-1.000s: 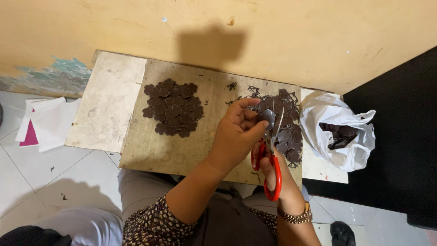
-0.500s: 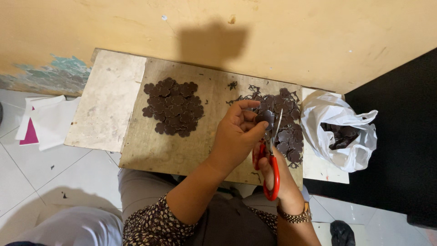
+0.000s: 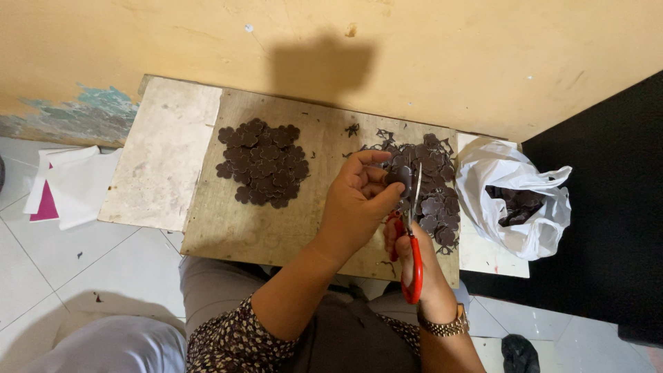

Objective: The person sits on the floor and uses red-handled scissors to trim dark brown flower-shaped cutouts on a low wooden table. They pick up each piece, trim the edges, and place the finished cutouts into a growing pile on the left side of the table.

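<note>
My left hand (image 3: 356, 204) pinches a small dark brown flower-shaped piece (image 3: 398, 178) between thumb and fingers. My right hand (image 3: 418, 259), with a watch on its wrist, grips red-handled scissors (image 3: 413, 238) whose blades point up against that piece. Both hands hover over a wooden board (image 3: 228, 221). A neat pile of cut brown flower shapes (image 3: 262, 164) lies on the board to the left of my hands. A looser heap of brown pieces and offcuts (image 3: 431, 183) lies to the right, partly hidden behind my hands.
A white plastic bag (image 3: 511, 204) holding more brown pieces sits at the board's right end. A pale slab (image 3: 162, 152) lies left of the board, with white and pink papers (image 3: 62, 186) on the tiled floor. A yellow wall (image 3: 345, 48) stands behind.
My hands have stayed in nearly the same place. The piece in my left hand has turned slightly against the scissor blades.
</note>
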The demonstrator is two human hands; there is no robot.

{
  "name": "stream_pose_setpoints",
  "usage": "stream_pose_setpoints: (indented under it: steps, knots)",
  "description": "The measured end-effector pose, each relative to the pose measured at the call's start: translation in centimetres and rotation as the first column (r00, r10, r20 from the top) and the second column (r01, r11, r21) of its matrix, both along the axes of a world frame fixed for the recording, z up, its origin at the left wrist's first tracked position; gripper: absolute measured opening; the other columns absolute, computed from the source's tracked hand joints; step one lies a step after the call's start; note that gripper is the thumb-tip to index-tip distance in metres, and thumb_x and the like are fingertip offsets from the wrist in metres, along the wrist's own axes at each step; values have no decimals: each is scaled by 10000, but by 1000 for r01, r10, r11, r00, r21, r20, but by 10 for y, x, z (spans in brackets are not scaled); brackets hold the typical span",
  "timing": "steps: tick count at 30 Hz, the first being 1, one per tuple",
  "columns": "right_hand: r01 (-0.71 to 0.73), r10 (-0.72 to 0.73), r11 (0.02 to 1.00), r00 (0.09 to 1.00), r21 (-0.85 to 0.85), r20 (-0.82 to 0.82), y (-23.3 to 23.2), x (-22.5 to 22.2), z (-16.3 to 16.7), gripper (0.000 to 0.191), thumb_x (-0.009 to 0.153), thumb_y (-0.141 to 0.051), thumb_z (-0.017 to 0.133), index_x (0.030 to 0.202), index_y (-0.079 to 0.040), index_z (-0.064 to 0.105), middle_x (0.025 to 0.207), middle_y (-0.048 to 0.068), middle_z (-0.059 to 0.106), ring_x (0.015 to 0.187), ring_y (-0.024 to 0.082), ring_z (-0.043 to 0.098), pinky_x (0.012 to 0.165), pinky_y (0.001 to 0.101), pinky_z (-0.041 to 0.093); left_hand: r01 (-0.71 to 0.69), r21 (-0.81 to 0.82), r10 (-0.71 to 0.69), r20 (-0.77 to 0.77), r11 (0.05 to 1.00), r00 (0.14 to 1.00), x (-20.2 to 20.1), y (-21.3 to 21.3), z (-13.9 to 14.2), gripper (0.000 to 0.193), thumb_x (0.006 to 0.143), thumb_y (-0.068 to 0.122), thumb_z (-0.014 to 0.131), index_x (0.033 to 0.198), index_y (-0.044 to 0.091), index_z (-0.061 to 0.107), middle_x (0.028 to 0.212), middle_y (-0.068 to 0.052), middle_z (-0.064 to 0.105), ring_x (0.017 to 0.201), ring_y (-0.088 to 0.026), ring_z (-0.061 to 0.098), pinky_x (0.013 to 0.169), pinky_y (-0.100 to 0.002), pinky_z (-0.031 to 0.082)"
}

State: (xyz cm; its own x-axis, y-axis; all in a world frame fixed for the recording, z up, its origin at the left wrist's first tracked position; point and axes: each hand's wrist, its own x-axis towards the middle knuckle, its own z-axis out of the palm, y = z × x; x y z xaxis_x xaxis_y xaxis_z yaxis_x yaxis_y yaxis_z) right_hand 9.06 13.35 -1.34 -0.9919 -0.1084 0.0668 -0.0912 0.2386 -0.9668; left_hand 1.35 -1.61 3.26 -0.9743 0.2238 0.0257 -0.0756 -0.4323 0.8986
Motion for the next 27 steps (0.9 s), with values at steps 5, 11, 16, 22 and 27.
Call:
stream_pose_setpoints:
  steps: [5, 11, 16, 22, 27]
  knots:
    - [-15, 12, 997, 999, -70, -42, 0, -1, -2, 749, 959, -791, 378, 932, -56, 522, 797, 18, 481, 702, 127, 463, 610, 283, 408, 43, 85, -40, -31, 995, 999, 0, 3, -2, 532, 900, -12, 703, 1378, 6, 468, 1032, -82, 661, 905, -102, 671, 784, -241, 564]
    - [-87, 86, 987, 996, -134, -13, 0, -1, 5, 778, 941, -804, 435, 1054, -42, 539, 849, 27, 492, 780, 143, 486, 709, 301, 423, 45, 74, -45, 2, 996, 999, -1, 2, 0, 570, 879, -22, 709, 1388, -10, 453, 985, -105, 658, 821, -114, 657, 707, -248, 552]
    - [-146, 142, 972, 989, -187, -37, -1, 0, 8, 840, 906, -850, 452, 1109, -40, 545, 934, 30, 515, 850, 150, 505, 772, 302, 442, 63, -2, -63, 37, 998, 997, 1, -3, 6, 582, 862, -12, 711, 1379, -9, 444, 956, -108, 661, 768, -111, 653, 622, -253, 535]
    - [-131, 128, 980, 991, -148, -28, 0, 2, 7, 833, 896, -853, 463, 1050, -37, 534, 895, 32, 496, 825, 152, 488, 741, 303, 433, 48, 6, -49, 4, 999, 999, 1, -2, 8, 571, 867, -7, 725, 1370, -17, 456, 955, -99, 671, 801, -103, 672, 690, -234, 548]
    - [-69, 68, 996, 997, -56, -34, -1, 2, 7, 841, 892, -884, 394, 986, -59, 522, 830, 13, 483, 753, 131, 477, 685, 284, 423, 48, 68, -50, 27, 997, 998, 3, -3, 7, 551, 855, -12, 719, 1344, -5, 466, 924, -98, 671, 774, -104, 666, 674, -240, 546]
